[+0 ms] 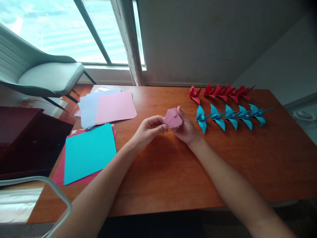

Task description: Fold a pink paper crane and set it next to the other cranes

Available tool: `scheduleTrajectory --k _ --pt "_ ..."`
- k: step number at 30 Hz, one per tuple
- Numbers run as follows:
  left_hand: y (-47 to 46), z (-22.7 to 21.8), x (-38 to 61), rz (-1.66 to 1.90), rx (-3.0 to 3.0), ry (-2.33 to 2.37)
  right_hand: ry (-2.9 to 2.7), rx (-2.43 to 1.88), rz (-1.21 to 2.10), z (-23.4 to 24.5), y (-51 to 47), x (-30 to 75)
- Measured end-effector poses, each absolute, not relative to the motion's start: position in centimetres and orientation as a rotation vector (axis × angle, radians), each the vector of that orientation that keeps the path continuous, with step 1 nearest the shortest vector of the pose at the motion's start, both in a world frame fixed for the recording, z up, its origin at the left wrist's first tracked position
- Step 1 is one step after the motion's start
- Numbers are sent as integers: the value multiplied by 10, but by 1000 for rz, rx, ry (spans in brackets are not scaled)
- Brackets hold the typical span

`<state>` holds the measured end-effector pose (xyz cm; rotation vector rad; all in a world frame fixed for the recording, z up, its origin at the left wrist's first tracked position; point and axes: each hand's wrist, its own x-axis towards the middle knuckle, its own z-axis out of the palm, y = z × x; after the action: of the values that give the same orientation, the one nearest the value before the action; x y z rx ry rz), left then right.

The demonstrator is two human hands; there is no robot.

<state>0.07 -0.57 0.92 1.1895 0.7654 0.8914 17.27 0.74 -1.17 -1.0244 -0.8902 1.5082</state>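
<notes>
From the head view: holding the pink paper (174,119) in both hands over the middle of the tabletop (158,178), folded small, broad face toward the camera; apparently raised, judging by the shadow below.

Lying to the right of the left hand (148,130), right at its fingertips, and to the left of the right hand (187,129), a little farther from the body. Caught between the two, so neither hand nearer, both touching. Pinched at the lower left by the left hand, thumb in front, fingers half curled behind. Gripped along the right side by the right hand, thumb up at the upper right edge, fingers bent beneath. Cannot tell the exact placing of the fingertips hidden behind.

No clear long axis to the paper; better read by the flap edge across its face, slanting from lower left to upper right, roughly from left thumb toward right thumb.

Near the right hand, on its outer side: blue birds (230,115) in a row, with red birds (218,92) lined up behind. Well off to the left: pink sheets (115,108), overlapping lavender sheets (88,109), and, closer to the body, blue sheets (90,155) atop red sheets (59,175).
</notes>
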Motion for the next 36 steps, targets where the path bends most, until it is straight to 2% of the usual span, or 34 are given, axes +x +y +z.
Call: scheduleTrajectory --k 3,6,11,14,18,22,28,31,36 --pt "-5 7 2 953 1191 862 -722 -973 1519 -12 10 171" --pt "-4 3 3 1096 1269 1014 -726 -1049 1306 -16 13 170" --pt "-7 1 2 1284 2045 1269 -953 -1244 951 -25 11 168" --pt "-9 1 2 1170 2520 1278 -975 -1273 939 -26 9 165" --pt "-9 -2 1 976 2741 1254 -908 -1170 1113 -23 7 162" --pt "-7 -7 -2 1003 2697 1305 -948 -1075 1272 -22 6 162" --pt "-6 -9 -2 1169 2376 1286 -1198 -995 1189 -17 1 164" --pt "-4 -7 -2 1212 2079 1281 -1262 -1006 1166 -15 -2 164" --pt "1 -4 -1 1200 1423 1157 -1220 -1137 949 -21 2 163"
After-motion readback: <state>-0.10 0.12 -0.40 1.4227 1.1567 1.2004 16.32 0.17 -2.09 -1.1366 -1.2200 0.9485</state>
